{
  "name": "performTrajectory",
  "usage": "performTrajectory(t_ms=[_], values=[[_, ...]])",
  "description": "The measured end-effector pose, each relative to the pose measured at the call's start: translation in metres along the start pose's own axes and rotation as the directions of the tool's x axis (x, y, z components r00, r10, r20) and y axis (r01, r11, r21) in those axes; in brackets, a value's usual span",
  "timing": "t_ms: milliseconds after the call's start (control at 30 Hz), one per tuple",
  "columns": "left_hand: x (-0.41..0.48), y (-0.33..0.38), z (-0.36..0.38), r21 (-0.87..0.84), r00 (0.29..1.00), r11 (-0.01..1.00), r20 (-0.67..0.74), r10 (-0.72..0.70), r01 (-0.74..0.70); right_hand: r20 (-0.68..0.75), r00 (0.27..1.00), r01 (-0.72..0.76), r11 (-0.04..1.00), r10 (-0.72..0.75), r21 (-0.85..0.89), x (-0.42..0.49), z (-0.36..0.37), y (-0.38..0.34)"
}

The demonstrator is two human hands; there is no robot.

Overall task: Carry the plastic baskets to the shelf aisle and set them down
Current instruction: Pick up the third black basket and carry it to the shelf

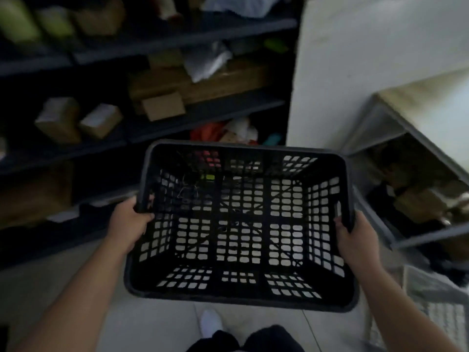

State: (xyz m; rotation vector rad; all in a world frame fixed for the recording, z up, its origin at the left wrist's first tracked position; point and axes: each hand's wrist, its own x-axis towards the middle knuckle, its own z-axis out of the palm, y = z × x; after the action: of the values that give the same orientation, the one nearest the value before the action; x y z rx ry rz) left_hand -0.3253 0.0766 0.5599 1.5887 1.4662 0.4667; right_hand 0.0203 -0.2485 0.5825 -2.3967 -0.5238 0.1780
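Item: black lattice plastic basket [238, 224], empty, held above the floor [152, 321] | Grip: left hand [129, 219] and right hand [355, 237] each clamped on a side rim | Location: beside dark shelving [177, 41] stocked with cardboard boxes [162, 105] | Progress: at the aisle, apparently; setting down still pending.

A plastic basket [241, 224] is held above the floor [132, 323] between the hands, the left hand [130, 219] on its left rim and the right hand [355, 237] on its right rim. A shelving unit [162, 41] loaded with cardboard boxes [162, 105] is found ahead and to the left, a wall [368, 59] ahead to the right, and a second rack [396, 158] at the far right.
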Motion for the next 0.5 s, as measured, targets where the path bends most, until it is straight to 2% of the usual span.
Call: performTrajectory(t_ms=[133, 233, 400, 500], values=[[-0.002, -0.05, -0.11, -0.078, 0.967, 0.993, -0.231, -0.105, 0.089, 0.153, 0.967, 0.204, 0.979, -0.206, 0.031, 0.009, 0.073, -0.105], [-0.023, -0.095, -0.174, -0.179, 0.897, 0.976, -0.4, -0.191, 0.128, 0.28, 0.901, 0.331, 0.942, -0.332, 0.053, 0.006, 0.132, -0.181], [-0.088, -0.163, -0.253, -0.326, 0.697, 0.917, -0.604, -0.388, 0.227, 0.488, 0.71, 0.51, 0.848, -0.508, 0.141, -0.025, 0.227, -0.304], [-0.134, -0.199, -0.29, -0.392, 0.529, 0.873, -0.694, -0.488, 0.29, 0.574, 0.538, 0.625, 0.749, -0.617, 0.219, -0.063, 0.28, -0.372]])
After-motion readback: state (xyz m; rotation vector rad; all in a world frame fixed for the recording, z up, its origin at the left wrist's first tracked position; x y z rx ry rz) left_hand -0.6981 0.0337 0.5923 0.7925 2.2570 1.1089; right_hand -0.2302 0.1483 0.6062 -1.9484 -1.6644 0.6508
